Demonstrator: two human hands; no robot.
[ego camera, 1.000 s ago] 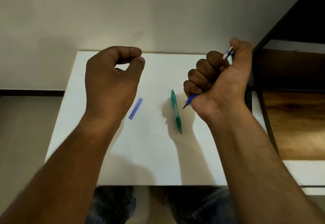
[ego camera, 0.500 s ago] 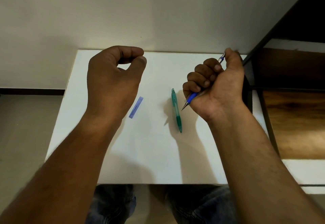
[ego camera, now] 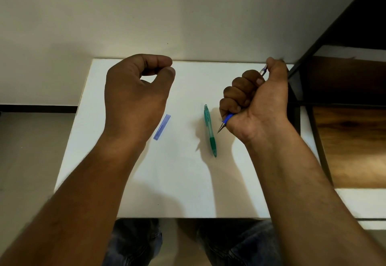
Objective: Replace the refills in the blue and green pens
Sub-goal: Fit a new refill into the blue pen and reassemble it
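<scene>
My right hand [ego camera: 259,102] is fisted around the blue pen [ego camera: 228,118], thumb on the button end up near the far edge of the worktop [ego camera: 188,192], metal tip pointing down and toward me. Only the blue grip, the tip and the silver top show; the barrel is hidden in my fist. My left hand [ego camera: 135,96] hovers over the left side, fingers curled with thumb and forefinger nearly pinched; I see nothing in it, though something very small could be hidden there.

The green pen [ego camera: 210,129] lies on the worktop just left of my right hand, whole as far as I can tell, tip toward me. A pale blue cap [ego camera: 162,127] lies near my left wrist, well apart from the green pen.

I judge I'm on the blue pen, apparently checking the click mechanism, so its refill may already be in; I can't confirm that. No loose refills are in view.

Next I'd set the blue pen down and take the green one in both hands. That calls for gripping barrel and grip section separately, twisting them apart, and watching for a small spring dropping out.
</scene>
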